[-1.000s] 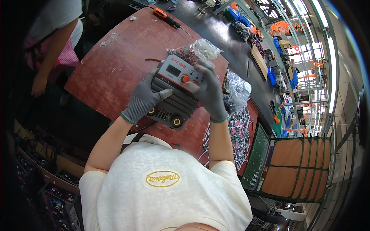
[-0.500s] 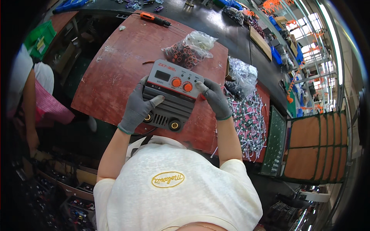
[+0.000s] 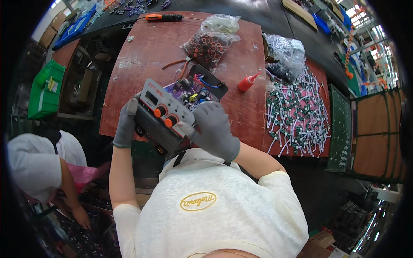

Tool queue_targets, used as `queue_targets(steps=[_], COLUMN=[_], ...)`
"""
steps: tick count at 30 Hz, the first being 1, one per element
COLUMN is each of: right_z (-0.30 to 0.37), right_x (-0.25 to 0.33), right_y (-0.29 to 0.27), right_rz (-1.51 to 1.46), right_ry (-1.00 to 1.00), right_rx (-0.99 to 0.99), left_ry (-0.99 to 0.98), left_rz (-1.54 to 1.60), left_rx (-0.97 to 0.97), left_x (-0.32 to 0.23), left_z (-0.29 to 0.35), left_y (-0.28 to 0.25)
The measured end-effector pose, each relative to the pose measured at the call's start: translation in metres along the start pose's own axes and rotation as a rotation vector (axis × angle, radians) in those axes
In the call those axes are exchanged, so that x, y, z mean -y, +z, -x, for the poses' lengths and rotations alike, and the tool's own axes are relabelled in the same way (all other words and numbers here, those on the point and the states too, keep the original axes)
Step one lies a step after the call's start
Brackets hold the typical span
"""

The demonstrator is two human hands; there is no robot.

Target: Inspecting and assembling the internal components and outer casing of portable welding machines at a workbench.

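Note:
I hold a grey electronic unit (image 3: 165, 116) with two orange knobs and a small display on its front panel. Its open top shows a purple circuit board and coloured wires. My left hand (image 3: 126, 124), in a grey glove, grips the unit's left end. My right hand (image 3: 213, 129), also gloved, wraps the right end of the front panel. The unit sits tilted at the near edge of the red-brown table (image 3: 142, 56).
A bag of small orange-and-black parts (image 3: 208, 43), a red squeeze bottle (image 3: 247, 82) and an orange-handled screwdriver (image 3: 161, 17) lie on the table. Several white wired parts (image 3: 297, 112) cover the right side beside a clear bag (image 3: 286, 53). Another person (image 3: 38, 165) sits at left near a green bin (image 3: 45, 90).
The unit has been turned and tilted toward me, its open top with the circuit board now showing. My left hand shifted to its left end, and my right hand now wraps the panel's right end.

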State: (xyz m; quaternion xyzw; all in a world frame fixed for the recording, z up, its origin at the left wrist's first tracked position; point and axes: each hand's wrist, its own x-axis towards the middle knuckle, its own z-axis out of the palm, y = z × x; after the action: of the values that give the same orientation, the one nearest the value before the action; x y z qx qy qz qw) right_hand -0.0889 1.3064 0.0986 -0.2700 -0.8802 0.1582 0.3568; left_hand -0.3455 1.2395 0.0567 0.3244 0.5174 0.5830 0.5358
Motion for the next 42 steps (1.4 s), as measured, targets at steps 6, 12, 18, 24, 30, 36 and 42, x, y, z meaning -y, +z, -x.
queue_targets(steps=[6,12,18,24,30,36,42], right_z=[0.004,-0.026,-0.026,-0.024,0.003,0.019,0.002], right_x=[0.009,-0.089,-0.14,-0.119,-0.092,-0.084,-0.081], right_y=[-0.018,-0.016,0.024,0.024,0.006,-0.021,-0.005], right_rz=[-0.173,0.235,-0.151,-0.761,-0.595,-0.476,-0.715], right_ry=[-0.028,0.143,0.488,0.801,0.741,0.868,0.904], right_rx=[0.147,-0.109,0.542,0.544,0.359,0.33,0.311], left_ry=[-0.026,0.083,0.108,-0.014,0.083,0.034,-0.061], left_rz=[-0.182,-0.273,-0.278,-0.169,-0.259,-0.195,0.085], left_rx=[-0.273,-0.239,-0.207,-0.292,-0.177,0.012,0.004], left_x=[0.018,0.02,0.017,0.026,0.023,0.039,0.076], left_z=[0.002,-0.005,-0.027,-0.039,-0.062,-0.119,-0.159], left_y=[-0.012,-0.028,-0.048,-0.079,-0.067,-0.041,-0.073])
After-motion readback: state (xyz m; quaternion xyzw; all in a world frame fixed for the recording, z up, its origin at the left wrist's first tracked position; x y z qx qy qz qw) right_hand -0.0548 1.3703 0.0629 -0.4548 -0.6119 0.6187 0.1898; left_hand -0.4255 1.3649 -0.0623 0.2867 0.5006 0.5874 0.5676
